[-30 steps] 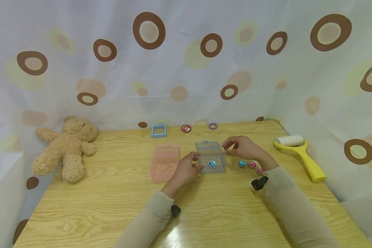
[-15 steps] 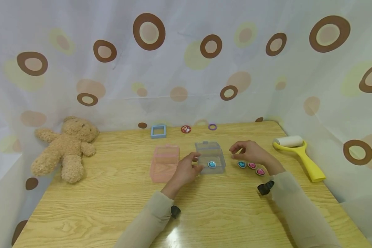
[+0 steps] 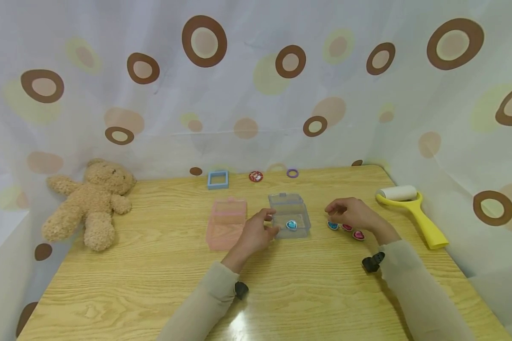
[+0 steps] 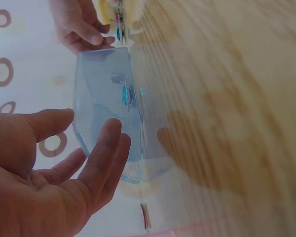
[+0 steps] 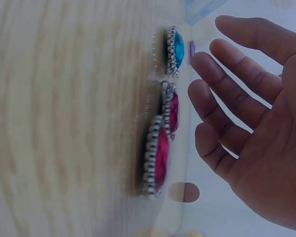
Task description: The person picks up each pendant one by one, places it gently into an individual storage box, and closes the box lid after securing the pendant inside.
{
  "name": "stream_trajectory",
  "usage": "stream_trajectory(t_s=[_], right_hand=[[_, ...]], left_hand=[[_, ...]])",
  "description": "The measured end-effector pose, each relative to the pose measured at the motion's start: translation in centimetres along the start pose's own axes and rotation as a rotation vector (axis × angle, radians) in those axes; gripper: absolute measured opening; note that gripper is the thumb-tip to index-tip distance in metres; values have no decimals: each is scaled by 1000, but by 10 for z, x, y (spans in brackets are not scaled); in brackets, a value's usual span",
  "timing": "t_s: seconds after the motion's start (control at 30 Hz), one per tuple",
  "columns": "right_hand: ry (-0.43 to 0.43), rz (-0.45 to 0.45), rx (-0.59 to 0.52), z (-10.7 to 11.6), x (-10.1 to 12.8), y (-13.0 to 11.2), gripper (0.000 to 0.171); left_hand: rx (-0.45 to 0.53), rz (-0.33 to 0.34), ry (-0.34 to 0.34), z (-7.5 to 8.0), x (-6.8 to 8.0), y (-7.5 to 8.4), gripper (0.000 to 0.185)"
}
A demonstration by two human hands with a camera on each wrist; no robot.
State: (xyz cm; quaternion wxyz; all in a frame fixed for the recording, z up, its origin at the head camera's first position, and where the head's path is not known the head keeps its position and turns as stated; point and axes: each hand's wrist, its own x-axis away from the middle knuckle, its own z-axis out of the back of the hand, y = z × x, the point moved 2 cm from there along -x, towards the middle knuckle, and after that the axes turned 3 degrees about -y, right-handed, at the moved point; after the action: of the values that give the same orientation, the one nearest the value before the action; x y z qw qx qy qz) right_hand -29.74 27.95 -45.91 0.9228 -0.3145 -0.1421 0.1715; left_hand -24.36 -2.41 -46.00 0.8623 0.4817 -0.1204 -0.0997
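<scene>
A wooden table (image 3: 153,279) backed by a circle-printed curtain (image 3: 247,94) fills the head view, with a tan plush teddy bear (image 3: 91,201) slumped at nine o'clock and a yellow-handled lint roller (image 3: 414,210) at three o'clock. Nearer the centre, a pale pink translucent plastic box (image 3: 227,223) sits just left of a clear lidded plastic box (image 3: 289,215) that already holds one blue heart-shaped gem charm (image 3: 291,225).

The person's left hand (image 3: 256,234) steadies the clear box from seven o'clock, its fingers (image 4: 106,148) relaxed and spread against the wall rather than clamped round it. The right hand (image 3: 352,213), loosely open and holding nothing, hovers directly above a row of three loose charms at four o'clock of the box: a blue gem charm (image 5: 176,51), a small pink gem charm (image 5: 170,112) and a larger pink gem charm (image 5: 157,157).

The charms lie close together, nearly touching, so a pinch aimed at one could well nudge or flick its neighbour across the slick tabletop. With only a light touch on the clear box, a knock from the right hand might slide it or tip its lid. At twelve o'clock lie a blue square frame (image 3: 218,179), a red round badge (image 3: 256,176) and a purple ring (image 3: 292,173).
</scene>
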Motion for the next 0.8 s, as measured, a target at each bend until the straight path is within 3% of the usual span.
stream_trajectory(t_s=[0.8], right_hand=[[-40, -4, 146, -3, 5, 13, 28]], left_hand=[[20, -11, -12, 1, 1, 1, 49]])
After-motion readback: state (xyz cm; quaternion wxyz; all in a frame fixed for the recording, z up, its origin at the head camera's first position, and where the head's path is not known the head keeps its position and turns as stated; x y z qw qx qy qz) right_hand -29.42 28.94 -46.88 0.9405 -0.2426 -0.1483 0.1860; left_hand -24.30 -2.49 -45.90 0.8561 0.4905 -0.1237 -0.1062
